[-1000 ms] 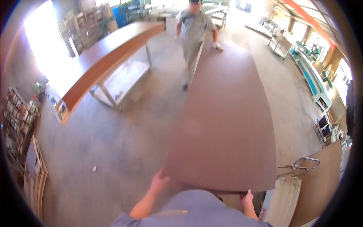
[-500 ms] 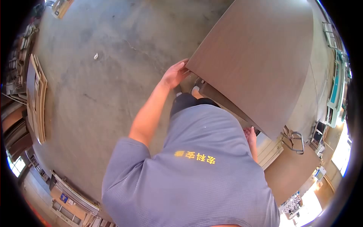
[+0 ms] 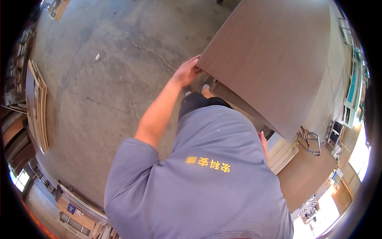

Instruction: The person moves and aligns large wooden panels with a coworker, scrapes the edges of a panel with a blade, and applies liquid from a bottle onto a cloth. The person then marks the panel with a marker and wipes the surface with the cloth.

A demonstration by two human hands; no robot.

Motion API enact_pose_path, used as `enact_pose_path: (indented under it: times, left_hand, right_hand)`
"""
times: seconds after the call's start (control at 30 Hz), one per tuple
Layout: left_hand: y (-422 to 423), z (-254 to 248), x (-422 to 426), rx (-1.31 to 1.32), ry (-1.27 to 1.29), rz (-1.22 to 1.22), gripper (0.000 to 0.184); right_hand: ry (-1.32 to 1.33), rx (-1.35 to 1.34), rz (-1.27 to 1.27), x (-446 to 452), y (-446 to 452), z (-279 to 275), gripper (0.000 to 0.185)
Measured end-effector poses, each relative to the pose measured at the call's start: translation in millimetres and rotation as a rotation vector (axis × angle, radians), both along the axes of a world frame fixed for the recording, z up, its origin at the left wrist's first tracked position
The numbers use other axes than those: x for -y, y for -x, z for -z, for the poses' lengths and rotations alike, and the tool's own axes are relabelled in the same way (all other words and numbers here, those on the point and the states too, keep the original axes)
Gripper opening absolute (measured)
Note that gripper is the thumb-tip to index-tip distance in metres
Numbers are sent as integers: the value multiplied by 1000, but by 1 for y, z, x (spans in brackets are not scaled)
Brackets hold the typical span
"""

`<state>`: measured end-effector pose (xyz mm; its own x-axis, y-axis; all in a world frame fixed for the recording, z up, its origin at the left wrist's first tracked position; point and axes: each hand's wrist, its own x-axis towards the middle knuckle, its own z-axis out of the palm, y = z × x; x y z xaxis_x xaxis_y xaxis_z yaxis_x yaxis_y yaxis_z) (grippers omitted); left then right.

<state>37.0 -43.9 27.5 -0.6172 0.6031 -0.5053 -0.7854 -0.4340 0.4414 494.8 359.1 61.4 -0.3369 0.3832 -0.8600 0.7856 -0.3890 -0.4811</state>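
A large brown board [image 3: 270, 59] lies across the upper right, tilted against my view. My left hand [image 3: 188, 72] is closed on its near left corner, the thumb along the edge and the fingers partly under it. Beneath the board shows the edge of another brown panel [image 3: 234, 97]. My right hand [image 3: 263, 139] is beside the board's near lower edge, mostly hidden by my grey shirt. Only part of the thumb side shows, so I cannot tell its grip or whether it touches the board.
Pale stacked boards [image 3: 282, 153] and another brown panel [image 3: 306, 175] lie at the right, near a metal frame handle [image 3: 309, 143]. Panels lean at the left [image 3: 36, 107]. A white scrap [image 3: 97, 57] is on the concrete floor [image 3: 107, 91]. A green machine [image 3: 352, 87] stands far right.
My left hand and the board's corner have shifted slightly up and right. My right hand has drawn back a little; its curled fingers, visible before, are now hidden.
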Motion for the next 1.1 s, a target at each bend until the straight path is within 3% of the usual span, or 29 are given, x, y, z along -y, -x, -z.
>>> enact_pose_path:
  times: [0.1,0.3,0.37,0.43,0.57,0.67,0.73,0.77,0.83,0.87,0.97,1.1]
  left_hand:
    - [10,2,-4,1,31,-7,45]
    - [1,7,0,21,23,-27,40]
    - [7,4,-4,36,19,-50,39]
    - [15,7,-10,89,126,-34,38]
    - [6,18,-4,15,75,-34,38]
    - [-31,13,10,-13,-18,-204,40]
    - [-56,9,16,-605,888,-240,47]
    - [-66,-19,15,-604,885,-236,47]
    - [-63,-95,5,-858,916,315,66]
    - [-65,-96,0,-861,915,312,66]
    - [-61,-96,-11,-870,1258,703,91]
    - [-45,-122,-21,-862,1322,871,91]
  right_hand:
    - [13,26,120,3,2,7,64]
    - [-62,101,-96,19,20,-6,68]
    - [-11,53,-110,1,-4,24,71]
    - [-4,36,-68,12,4,16,70]
    - [10,49,-68,23,19,3,68]
    - [-10,36,-77,20,22,3,66]
    - [-52,39,-54,24,30,0,65]
    - [-88,61,-38,26,27,-4,63]
    - [-101,70,-64,25,18,4,63]
    - [-110,79,-93,25,13,7,62]
    - [-186,105,-139,35,8,4,65]
    - [-393,88,-342,39,-9,17,76]
